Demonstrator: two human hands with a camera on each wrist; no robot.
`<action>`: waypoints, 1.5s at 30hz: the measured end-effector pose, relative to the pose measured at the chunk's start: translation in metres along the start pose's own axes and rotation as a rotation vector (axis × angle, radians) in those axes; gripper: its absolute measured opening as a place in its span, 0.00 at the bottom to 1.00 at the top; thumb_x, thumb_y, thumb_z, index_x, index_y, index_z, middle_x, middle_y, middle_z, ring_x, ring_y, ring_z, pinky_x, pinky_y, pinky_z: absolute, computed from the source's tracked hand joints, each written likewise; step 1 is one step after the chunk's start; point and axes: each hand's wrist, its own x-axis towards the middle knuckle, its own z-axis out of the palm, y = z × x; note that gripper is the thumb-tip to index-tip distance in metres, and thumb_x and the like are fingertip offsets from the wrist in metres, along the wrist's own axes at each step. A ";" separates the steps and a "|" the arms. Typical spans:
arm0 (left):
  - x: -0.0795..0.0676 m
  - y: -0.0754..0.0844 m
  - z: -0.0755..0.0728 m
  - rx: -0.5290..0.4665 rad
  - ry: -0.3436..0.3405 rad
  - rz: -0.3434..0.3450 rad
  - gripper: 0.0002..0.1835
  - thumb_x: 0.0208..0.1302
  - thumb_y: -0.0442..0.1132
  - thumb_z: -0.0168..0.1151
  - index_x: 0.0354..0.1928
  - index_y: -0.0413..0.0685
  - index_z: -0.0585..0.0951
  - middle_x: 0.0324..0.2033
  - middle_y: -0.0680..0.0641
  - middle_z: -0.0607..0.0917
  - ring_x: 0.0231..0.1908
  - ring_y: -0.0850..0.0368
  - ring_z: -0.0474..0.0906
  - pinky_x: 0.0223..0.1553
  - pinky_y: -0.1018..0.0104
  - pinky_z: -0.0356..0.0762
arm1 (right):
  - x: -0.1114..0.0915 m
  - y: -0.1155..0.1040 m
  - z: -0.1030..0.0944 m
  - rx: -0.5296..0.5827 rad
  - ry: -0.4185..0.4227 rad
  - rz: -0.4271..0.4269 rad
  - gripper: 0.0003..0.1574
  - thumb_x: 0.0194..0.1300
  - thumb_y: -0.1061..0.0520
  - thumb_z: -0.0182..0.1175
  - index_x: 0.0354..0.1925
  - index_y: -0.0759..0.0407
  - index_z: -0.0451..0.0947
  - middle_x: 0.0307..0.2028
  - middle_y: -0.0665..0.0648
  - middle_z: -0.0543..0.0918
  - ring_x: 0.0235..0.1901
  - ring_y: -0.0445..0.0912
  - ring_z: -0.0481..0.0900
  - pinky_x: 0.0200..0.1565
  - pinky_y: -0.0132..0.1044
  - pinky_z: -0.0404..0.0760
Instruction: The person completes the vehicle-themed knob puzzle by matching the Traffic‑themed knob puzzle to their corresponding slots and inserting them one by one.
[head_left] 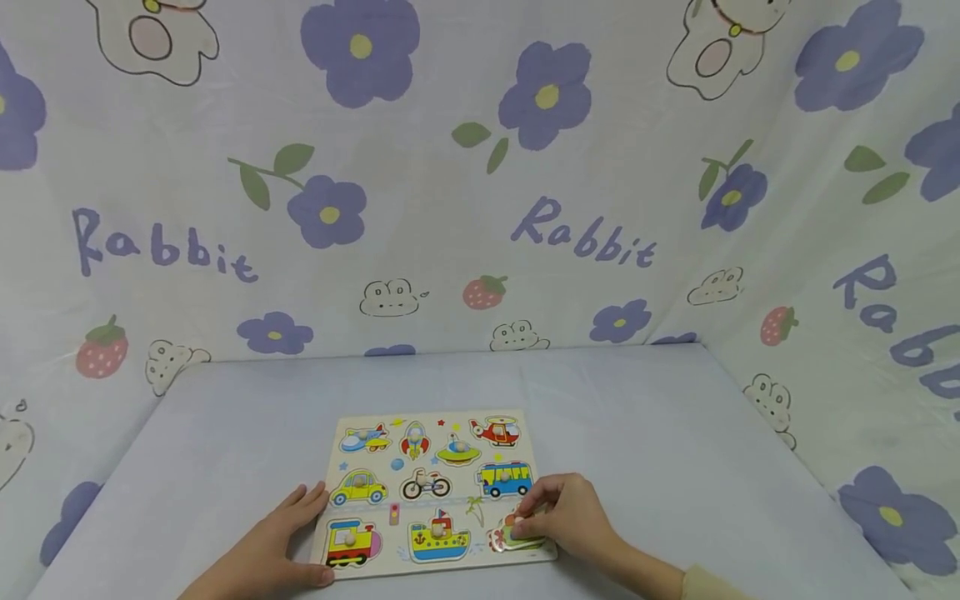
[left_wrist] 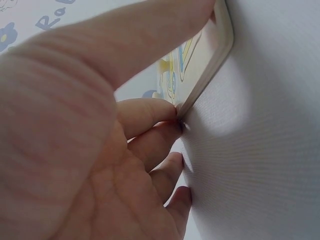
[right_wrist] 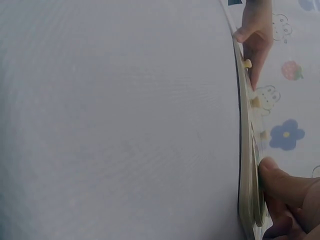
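Observation:
A wooden knob puzzle board (head_left: 375,569) lies on the pale cloth, printed with vehicles. My left hand (head_left: 273,533) rests against its left edge, thumb at the front corner and fingers spread along the side. In the left wrist view, the thumb and index fingertips touch the board edge (left_wrist: 207,72). My right hand (head_left: 573,517) pinches a green and red puzzle piece (head_left: 517,540) by its top, over the front right corner. Fingers cover much of the piece. In the right wrist view, the piece (right_wrist: 257,200) lies close over the board, slightly tilted.
Knobbed pieces sit on the board, among them a train (head_left: 349,543), a boat (head_left: 438,542), a bus (head_left: 504,479) and a helicopter (head_left: 495,432). A patterned cloth wall (head_left: 435,208) rises behind the table (head_left: 637,417) and along its sides.

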 end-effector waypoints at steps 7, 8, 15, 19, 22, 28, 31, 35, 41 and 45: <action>-0.003 -0.001 -0.001 -0.011 -0.002 0.013 0.60 0.35 0.59 0.81 0.73 0.43 0.65 0.73 0.42 0.59 0.73 0.35 0.44 0.63 0.31 0.52 | -0.001 -0.001 0.004 0.019 0.027 0.027 0.17 0.36 0.53 0.84 0.23 0.54 0.84 0.22 0.47 0.84 0.20 0.41 0.73 0.18 0.28 0.68; -0.003 -0.002 -0.001 -0.012 -0.003 0.017 0.60 0.36 0.59 0.81 0.73 0.43 0.65 0.73 0.42 0.60 0.73 0.35 0.44 0.63 0.31 0.52 | -0.002 -0.001 0.005 0.039 0.027 0.037 0.17 0.36 0.54 0.84 0.23 0.54 0.84 0.22 0.48 0.84 0.20 0.41 0.73 0.18 0.28 0.68; -0.003 -0.001 0.001 -0.010 -0.004 0.015 0.60 0.36 0.59 0.80 0.73 0.44 0.65 0.73 0.43 0.60 0.73 0.36 0.44 0.64 0.31 0.52 | -0.005 0.001 0.004 0.137 0.027 0.079 0.18 0.36 0.57 0.83 0.25 0.59 0.85 0.23 0.52 0.85 0.21 0.41 0.76 0.19 0.27 0.70; -0.003 0.000 -0.001 -0.003 0.001 0.013 0.60 0.36 0.59 0.80 0.73 0.44 0.65 0.73 0.43 0.60 0.73 0.37 0.44 0.63 0.31 0.53 | -0.005 -0.002 0.004 0.129 0.038 0.090 0.18 0.36 0.56 0.84 0.25 0.58 0.85 0.24 0.51 0.85 0.22 0.42 0.75 0.19 0.28 0.69; -0.003 0.000 -0.001 -0.002 0.000 0.019 0.60 0.36 0.59 0.80 0.73 0.43 0.65 0.73 0.42 0.60 0.73 0.36 0.44 0.63 0.31 0.52 | -0.005 -0.003 0.004 0.156 0.042 0.097 0.18 0.37 0.57 0.83 0.25 0.60 0.85 0.24 0.52 0.86 0.23 0.43 0.78 0.21 0.28 0.73; -0.002 -0.001 0.001 -0.014 -0.003 0.016 0.60 0.36 0.59 0.80 0.73 0.44 0.65 0.73 0.42 0.59 0.73 0.35 0.44 0.64 0.31 0.52 | -0.005 -0.004 0.006 0.140 0.024 0.094 0.17 0.37 0.58 0.83 0.25 0.59 0.84 0.24 0.52 0.85 0.24 0.43 0.80 0.22 0.28 0.74; -0.002 -0.001 0.001 -0.005 0.000 0.019 0.60 0.36 0.60 0.80 0.73 0.44 0.65 0.73 0.41 0.59 0.72 0.35 0.45 0.63 0.31 0.53 | -0.004 -0.005 0.008 0.062 0.000 0.089 0.17 0.37 0.55 0.83 0.24 0.56 0.84 0.23 0.50 0.84 0.23 0.43 0.77 0.20 0.29 0.71; -0.005 -0.003 -0.001 0.001 0.002 0.028 0.60 0.37 0.59 0.80 0.73 0.43 0.64 0.73 0.41 0.60 0.72 0.35 0.45 0.64 0.31 0.52 | -0.004 -0.007 0.009 0.016 -0.019 0.076 0.17 0.38 0.55 0.83 0.23 0.54 0.83 0.22 0.48 0.84 0.23 0.43 0.78 0.21 0.30 0.72; -0.006 -0.001 -0.002 -0.003 0.005 0.020 0.60 0.36 0.59 0.80 0.73 0.43 0.64 0.73 0.40 0.59 0.72 0.35 0.45 0.63 0.31 0.52 | -0.005 -0.009 0.009 -0.035 -0.028 0.055 0.16 0.40 0.55 0.83 0.22 0.53 0.82 0.21 0.47 0.83 0.25 0.43 0.78 0.23 0.30 0.73; -0.007 -0.002 -0.002 -0.005 0.008 0.013 0.61 0.36 0.59 0.80 0.73 0.44 0.64 0.73 0.40 0.59 0.72 0.34 0.45 0.63 0.31 0.52 | -0.004 -0.009 0.011 -0.060 -0.012 0.049 0.17 0.40 0.53 0.83 0.22 0.51 0.82 0.22 0.46 0.82 0.26 0.45 0.75 0.23 0.32 0.69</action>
